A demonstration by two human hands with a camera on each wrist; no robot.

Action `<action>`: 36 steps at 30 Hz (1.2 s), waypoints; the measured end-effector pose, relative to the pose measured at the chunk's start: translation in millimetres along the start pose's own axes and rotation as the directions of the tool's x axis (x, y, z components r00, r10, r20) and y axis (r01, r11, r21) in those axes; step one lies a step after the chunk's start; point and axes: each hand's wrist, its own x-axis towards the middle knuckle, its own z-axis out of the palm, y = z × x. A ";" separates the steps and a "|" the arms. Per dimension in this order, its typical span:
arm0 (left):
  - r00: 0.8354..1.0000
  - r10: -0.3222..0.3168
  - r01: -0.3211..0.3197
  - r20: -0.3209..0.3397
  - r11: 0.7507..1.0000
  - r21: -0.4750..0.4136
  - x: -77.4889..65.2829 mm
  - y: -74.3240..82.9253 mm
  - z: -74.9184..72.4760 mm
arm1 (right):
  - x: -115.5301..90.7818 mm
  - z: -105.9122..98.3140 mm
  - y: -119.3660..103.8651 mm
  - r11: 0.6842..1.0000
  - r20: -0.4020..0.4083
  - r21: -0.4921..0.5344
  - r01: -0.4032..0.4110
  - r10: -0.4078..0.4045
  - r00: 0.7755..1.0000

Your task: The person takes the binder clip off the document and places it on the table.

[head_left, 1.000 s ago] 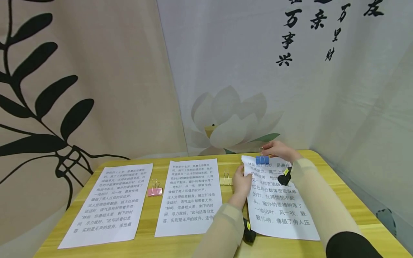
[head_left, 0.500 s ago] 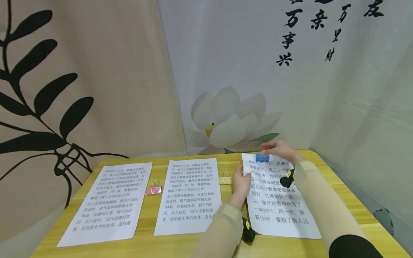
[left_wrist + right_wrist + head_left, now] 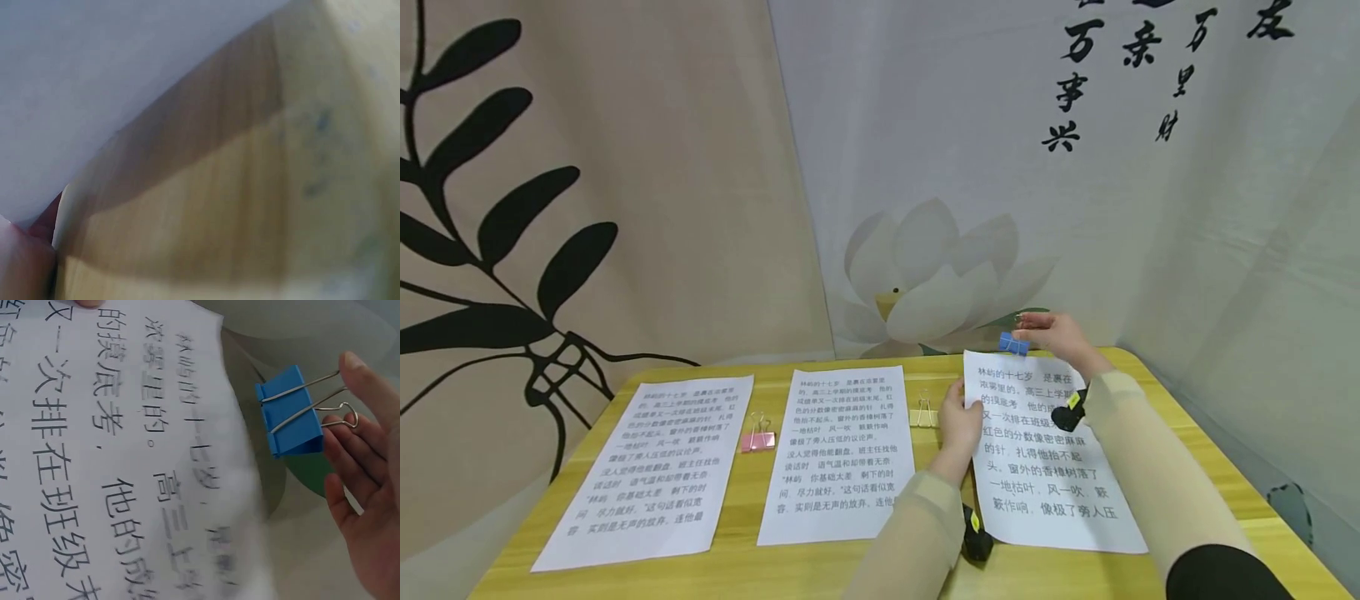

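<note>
My right hand (image 3: 1058, 335) holds a blue binder clip (image 3: 1012, 343) by its wire handles, thumb on one side and fingers on the other. In the right wrist view the clip (image 3: 289, 412) is apart from the top edge of the right-hand printed sheet (image 3: 1045, 492). That sheet's upper left edge is lifted a little, pinched by my left hand (image 3: 961, 427). The left wrist view shows part of the thumb (image 3: 24, 262) against the paper (image 3: 112, 69), with the other fingers mostly hidden behind it.
Two more printed sheets lie on the wooden table (image 3: 835, 575): a middle one (image 3: 842, 467) and a left one (image 3: 647, 475). Between these is a pink binder clip (image 3: 758, 440). A pale yellow binder clip (image 3: 923, 418) sits beside my left hand. Printed curtains (image 3: 715, 208) hang behind.
The blue binder clip has come off the sheet's top edge and moved up and slightly back with my right hand. My left hand stays at the sheet's left edge.
</note>
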 end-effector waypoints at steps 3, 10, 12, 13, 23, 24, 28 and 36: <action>1.000 -0.003 0.003 0.003 1.000 0.002 1.2 -0.5 0.6 | -2.1 -6.1 -1.9 1.000 -0.022 0.009 -0.013 0.013 1.000; 1.000 0.004 -0.004 -0.005 1.000 0.003 4.4 -2.9 0.6 | -12.7 -18.3 -4.6 1.000 -0.024 0.020 -0.013 0.013 1.000; 1.000 0.009 -0.009 -0.002 1.000 0.002 5.1 -2.9 -0.4 | -15.6 -21.4 -2.2 0.999 -0.029 0.023 -0.023 0.024 0.999; 1.000 0.012 -0.012 0.000 1.000 0.004 5.3 -2.8 -0.9 | -14.7 -23.2 3.5 1.000 -0.033 0.018 -0.025 0.026 0.999; 1.000 0.009 -0.009 0.013 1.000 0.027 9.2 -3.0 -1.8 | -38.7 -42.8 19.6 0.991 0.001 0.083 -0.104 0.104 0.995; 1.000 0.008 -0.008 0.012 1.000 0.029 9.4 -2.8 -2.0 | -40.3 -44.2 23.7 0.989 0.000 0.096 -0.114 0.114 0.993; 1.000 0.008 -0.008 -0.002 1.000 0.030 9.3 -1.3 -3.1 | -46.6 -47.6 41.2 0.974 0.002 0.136 -0.179 0.180 0.984; 1.000 0.003 -0.003 -0.002 1.000 0.021 8.4 -0.3 -2.2 | -66.0 -53.9 68.0 0.964 0.006 0.157 -0.215 0.217 0.976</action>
